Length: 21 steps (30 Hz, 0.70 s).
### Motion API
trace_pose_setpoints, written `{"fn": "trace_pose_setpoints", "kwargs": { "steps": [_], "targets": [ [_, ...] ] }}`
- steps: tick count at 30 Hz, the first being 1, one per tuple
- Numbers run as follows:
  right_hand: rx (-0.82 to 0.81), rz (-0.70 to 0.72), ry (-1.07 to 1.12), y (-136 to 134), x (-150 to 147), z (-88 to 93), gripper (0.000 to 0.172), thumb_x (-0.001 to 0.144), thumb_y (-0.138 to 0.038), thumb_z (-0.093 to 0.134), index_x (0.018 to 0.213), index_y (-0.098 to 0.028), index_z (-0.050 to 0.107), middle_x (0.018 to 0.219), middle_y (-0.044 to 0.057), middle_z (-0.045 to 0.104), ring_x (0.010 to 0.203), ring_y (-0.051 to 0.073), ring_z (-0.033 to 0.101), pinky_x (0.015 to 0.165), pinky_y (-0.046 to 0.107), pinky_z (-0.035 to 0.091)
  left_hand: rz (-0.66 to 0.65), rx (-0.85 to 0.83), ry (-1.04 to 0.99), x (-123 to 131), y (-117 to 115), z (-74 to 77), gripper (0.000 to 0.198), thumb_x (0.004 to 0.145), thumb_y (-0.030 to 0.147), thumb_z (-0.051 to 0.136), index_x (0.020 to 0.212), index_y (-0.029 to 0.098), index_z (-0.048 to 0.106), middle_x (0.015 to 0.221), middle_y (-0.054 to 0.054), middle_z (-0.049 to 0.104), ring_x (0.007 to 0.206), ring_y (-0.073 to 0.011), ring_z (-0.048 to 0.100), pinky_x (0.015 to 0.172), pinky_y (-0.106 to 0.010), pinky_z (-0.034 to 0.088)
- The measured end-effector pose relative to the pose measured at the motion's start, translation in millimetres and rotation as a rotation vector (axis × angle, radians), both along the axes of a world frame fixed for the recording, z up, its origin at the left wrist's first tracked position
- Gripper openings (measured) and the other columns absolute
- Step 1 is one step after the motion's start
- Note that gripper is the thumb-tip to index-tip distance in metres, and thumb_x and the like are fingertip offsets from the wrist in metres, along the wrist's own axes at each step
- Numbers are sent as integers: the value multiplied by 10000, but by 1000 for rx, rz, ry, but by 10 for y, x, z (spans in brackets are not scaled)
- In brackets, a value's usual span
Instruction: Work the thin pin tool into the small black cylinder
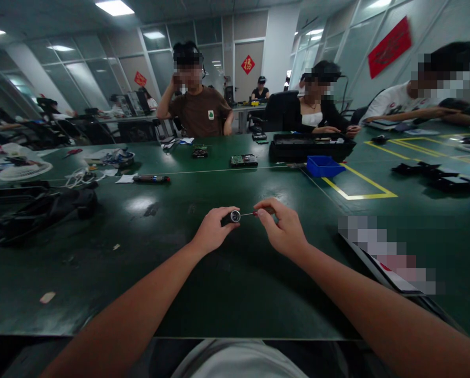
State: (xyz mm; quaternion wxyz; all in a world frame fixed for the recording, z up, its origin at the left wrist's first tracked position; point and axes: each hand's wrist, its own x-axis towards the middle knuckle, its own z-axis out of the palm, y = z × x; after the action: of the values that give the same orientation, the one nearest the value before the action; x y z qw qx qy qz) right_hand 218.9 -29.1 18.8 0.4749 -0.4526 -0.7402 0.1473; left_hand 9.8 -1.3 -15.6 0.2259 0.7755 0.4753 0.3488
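Note:
Over the green table [235, 294], my left hand [211, 231] is closed around a short black cylinder with a round silver-rimmed end, which looks like a small flashlight [235, 216]. That end faces right and partly toward me. My right hand [284, 231] pinches a small screwdriver [248, 214] by its handle, mostly hidden behind the fingers. Its thin metal shaft points left, and its tip reaches the rim of the flashlight; whether it goes inside I cannot tell.
A dark pen-shaped tool [152, 179] lies beyond my left hand. Farther back are a hard drive [243, 160], a blue bin [324, 167] and a long black case [313, 148]. Black equipment [49, 210] lies left, a booklet [392, 270] right. Several people sit around.

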Motion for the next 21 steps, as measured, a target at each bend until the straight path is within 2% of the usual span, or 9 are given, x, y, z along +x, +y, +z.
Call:
{"fn": "trace_pose_setpoints", "kwargs": {
  "steps": [3,5,9,11,17,21],
  "targets": [
    [-27,-9,11,11,-1,-16,289,1003,-417,448,905,-231,648,764,30,718,722,199,687,671,328,484,-1,0,12,-2,2,-3,392,861,225,715,1246,281,661,1215,-43,684,1151,-250,596,1036,-441,435],
    [-50,-21,12,20,-3,-35,291,1009,-425,443,929,-230,642,709,16,695,664,187,670,635,316,469,-1,5,15,-6,5,-10,387,862,223,714,1241,280,663,1214,-45,684,1149,-252,596,1034,-443,434],
    [-46,10,54,27,2,-70,207,999,-321,445,1098,-219,596,848,36,715,792,199,701,721,328,501,7,4,4,-8,11,-22,393,859,218,719,1243,279,660,1219,-45,681,1144,-250,597,1036,-444,433],
    [-39,31,57,22,8,-72,208,999,-314,443,1116,-219,586,895,44,711,836,204,700,746,333,500,8,1,-1,-5,11,-21,399,856,212,724,1244,275,659,1231,-43,677,1155,-248,592,1045,-444,428],
    [-50,5,-22,-9,4,-13,313,1034,-414,379,987,-229,627,738,11,660,645,172,626,619,311,426,3,-6,6,1,11,-8,393,851,202,728,1234,267,666,1222,-51,682,1147,-251,600,1043,-447,429],
    [-47,-1,-26,-12,-1,3,245,1015,-328,406,1094,-222,613,828,31,690,712,185,639,645,316,437,6,-7,6,-7,10,-9,394,863,214,717,1247,272,658,1230,-46,676,1150,-249,594,1039,-445,430]
  ]
}}
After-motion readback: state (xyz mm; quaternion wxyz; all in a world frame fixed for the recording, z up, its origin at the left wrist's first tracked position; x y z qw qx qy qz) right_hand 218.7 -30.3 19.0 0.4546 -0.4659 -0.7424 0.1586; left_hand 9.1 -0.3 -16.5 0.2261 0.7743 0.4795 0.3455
